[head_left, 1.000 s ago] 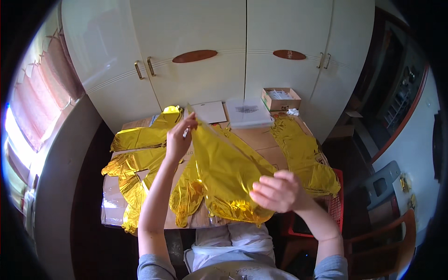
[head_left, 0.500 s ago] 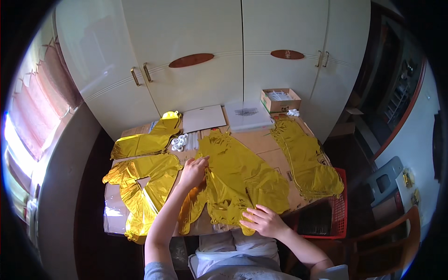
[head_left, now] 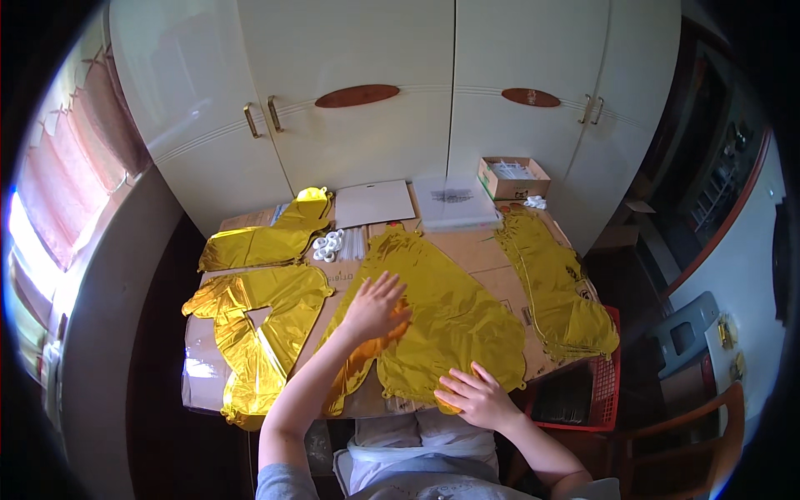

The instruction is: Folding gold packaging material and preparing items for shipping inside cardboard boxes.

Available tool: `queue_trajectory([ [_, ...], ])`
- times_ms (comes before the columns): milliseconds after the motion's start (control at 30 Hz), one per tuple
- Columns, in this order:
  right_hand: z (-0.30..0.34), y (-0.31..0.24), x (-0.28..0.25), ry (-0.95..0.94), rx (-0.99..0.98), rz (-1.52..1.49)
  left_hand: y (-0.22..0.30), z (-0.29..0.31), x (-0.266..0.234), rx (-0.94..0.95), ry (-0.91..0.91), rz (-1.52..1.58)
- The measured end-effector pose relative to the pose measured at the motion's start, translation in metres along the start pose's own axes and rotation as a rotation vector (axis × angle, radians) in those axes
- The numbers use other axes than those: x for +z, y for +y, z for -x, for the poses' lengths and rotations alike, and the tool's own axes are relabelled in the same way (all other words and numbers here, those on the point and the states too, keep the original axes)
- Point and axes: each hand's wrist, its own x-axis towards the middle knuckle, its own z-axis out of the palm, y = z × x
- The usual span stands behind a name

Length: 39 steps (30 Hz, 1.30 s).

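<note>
A large flat gold foil balloon (head_left: 450, 308) lies spread over the middle of the cardboard-covered table, under both my hands. My left hand (head_left: 373, 310) is on its left part, fingers apart and stretched out. Below that hand the foil has a folded, orange-reflecting stretch. My right hand (head_left: 481, 400) rests at the balloon's near edge, fingers spread over the foil. Neither hand grips anything visible. To the left lies another gold foil balloon (head_left: 287, 304) with a gap in its shape, and behind it a further gold foil piece (head_left: 258, 246). A gold foil balloon (head_left: 554, 287) lies at the right.
Small white rolls (head_left: 328, 245) sit beside thin clear sticks (head_left: 354, 245). Farther back are a grey-beige board (head_left: 375, 204), a translucent flat case (head_left: 456, 204) and a cardboard box (head_left: 533, 185) of white items. A red basket (head_left: 612, 392) and a wooden chair (head_left: 733, 417) stand at the right.
My left hand has opened out from bent fingers and moved slightly right and down over the foil. The middle balloon lies flatter and wider. My right hand stays at the near edge.
</note>
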Motion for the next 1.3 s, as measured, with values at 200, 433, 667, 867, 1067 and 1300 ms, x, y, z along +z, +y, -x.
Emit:
queue_trajectory([
  [200,-0.002,0.004,0.000,-0.026,0.029,-0.013,0.014,0.006,0.005,0.064,-0.060,-0.012],
  [433,-0.004,0.006,-0.002,-0.054,0.032,-0.015,0.009,0.010,0.015,0.059,-0.023,-0.057],
  [667,-0.004,0.006,-0.002,-0.069,0.022,0.002,0.008,0.012,0.016,0.055,-0.021,-0.072],
  [867,-0.022,0.027,-0.020,-0.012,0.028,-0.239,0.008,0.011,0.020,0.059,-0.040,-0.051],
  [1067,-0.099,0.122,-0.011,-0.188,0.547,-0.231,0.009,0.014,0.014,0.025,-0.077,-0.050],
  [1300,-0.147,0.158,0.017,-0.263,0.751,-0.126,0.008,0.010,0.019,0.043,-0.076,-0.056],
])
